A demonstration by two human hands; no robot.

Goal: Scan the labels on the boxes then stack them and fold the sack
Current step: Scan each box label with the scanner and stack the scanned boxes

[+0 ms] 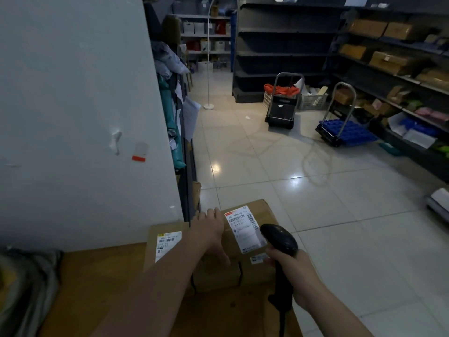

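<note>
A brown cardboard box [252,268] with a white shipping label [244,227] on top lies in front of me. My left hand [210,229] rests flat on its top, fingers spread, just left of the label. A black barcode scanner [279,239] is gripped by its handle in my right hand [291,271], its head right beside the label's right edge. A second box [153,242] with a yellow-topped label [167,242] sits to the left against the wall. Both rest on a larger brown cardboard surface [102,288]. A grey-green sack [26,288] lies crumpled at the far left.
A white wall panel [80,117] stands close on the left. Dark shelving [398,69] with parcels lines the right and back. Two hand trolleys [281,110] [342,127] and crates stand on the tiled floor [291,178]. A white lamp stand [209,105] stands farther back.
</note>
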